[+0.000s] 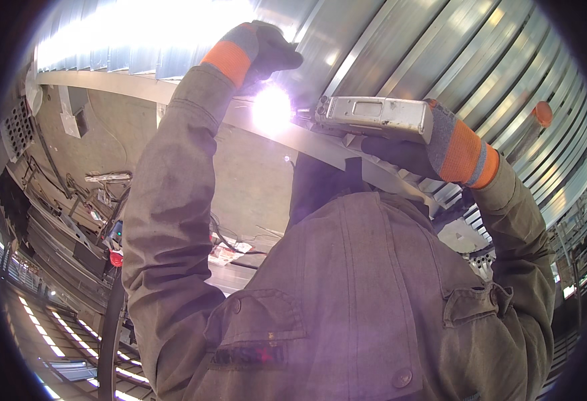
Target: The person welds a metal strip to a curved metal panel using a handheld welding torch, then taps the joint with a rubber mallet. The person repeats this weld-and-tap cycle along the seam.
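Observation:
My right hand (417,150), in a dark grey and orange glove, is wrapped around a boxy silver-grey handheld welding gun (380,115). The gun's thin nozzle points left at a dazzling white-violet glow (271,109) on the edge of a pale metal strip (317,147). Just above the glow is my left hand (272,52), gloved alike, its fingers bent and pressed together against ribbed metal (347,47). Whatever those fingers may grip is hidden. Glare washes out the spot at the nozzle tip.
Shiny parallel metal slats (480,60) fill the top and right. Below the strip, at left, lies a grey floor (253,180). A perforated metal piece (18,130) stands at far left, near cables and stacked dark profiles (53,234). An orange round object (542,113) is at right.

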Demonstrator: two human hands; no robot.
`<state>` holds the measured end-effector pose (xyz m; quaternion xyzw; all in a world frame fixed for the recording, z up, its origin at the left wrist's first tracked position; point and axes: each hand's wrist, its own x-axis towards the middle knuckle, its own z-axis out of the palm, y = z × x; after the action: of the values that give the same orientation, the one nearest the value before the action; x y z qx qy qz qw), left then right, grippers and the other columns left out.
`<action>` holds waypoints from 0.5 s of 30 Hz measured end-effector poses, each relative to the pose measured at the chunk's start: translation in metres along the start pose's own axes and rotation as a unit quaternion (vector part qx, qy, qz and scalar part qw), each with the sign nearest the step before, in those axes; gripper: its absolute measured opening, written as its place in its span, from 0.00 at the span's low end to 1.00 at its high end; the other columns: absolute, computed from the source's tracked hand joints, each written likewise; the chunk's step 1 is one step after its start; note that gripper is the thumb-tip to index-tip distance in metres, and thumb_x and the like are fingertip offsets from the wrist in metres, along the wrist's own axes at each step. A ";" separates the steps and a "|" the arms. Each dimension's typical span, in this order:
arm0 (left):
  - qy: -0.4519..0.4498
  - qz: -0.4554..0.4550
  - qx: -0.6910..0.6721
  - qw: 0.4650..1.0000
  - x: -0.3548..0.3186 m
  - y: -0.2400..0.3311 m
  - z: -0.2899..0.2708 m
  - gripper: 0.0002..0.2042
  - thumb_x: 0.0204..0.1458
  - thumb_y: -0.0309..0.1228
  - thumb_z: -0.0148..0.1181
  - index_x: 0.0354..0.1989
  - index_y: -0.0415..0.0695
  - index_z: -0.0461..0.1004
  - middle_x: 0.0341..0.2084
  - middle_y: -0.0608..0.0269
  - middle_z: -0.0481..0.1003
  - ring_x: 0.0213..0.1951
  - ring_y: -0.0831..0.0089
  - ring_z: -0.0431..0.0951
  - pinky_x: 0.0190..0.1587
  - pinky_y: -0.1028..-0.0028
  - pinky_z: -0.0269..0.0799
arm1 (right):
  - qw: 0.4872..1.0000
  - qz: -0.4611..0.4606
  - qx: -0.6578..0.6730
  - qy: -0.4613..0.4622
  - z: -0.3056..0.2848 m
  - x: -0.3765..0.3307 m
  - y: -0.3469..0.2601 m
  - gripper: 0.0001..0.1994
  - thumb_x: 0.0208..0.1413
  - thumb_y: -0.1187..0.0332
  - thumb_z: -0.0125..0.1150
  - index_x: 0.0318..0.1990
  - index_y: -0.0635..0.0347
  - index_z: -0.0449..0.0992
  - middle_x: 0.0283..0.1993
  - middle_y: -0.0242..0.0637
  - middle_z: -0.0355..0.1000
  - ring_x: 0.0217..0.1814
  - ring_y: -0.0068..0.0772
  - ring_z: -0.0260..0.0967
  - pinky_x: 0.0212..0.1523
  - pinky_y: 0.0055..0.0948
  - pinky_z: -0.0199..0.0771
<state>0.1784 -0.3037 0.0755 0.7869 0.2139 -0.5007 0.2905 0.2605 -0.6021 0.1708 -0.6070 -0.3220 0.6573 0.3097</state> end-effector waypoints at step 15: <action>0.022 0.013 -0.030 0.999 -0.003 -0.004 0.001 0.24 0.52 0.51 0.60 0.42 0.41 0.83 0.34 0.53 0.83 0.35 0.59 0.83 0.40 0.57 0.79 | 0.998 -0.036 0.022 0.056 0.008 0.000 0.008 0.21 0.65 0.68 0.69 0.64 0.57 0.78 0.44 0.34 0.83 0.39 0.22 0.80 0.39 0.25 0.83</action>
<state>0.1740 -0.3018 0.0773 0.7910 0.2252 -0.4730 0.3161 0.2520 -0.6070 0.1651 -0.6239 -0.3115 0.6178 0.3634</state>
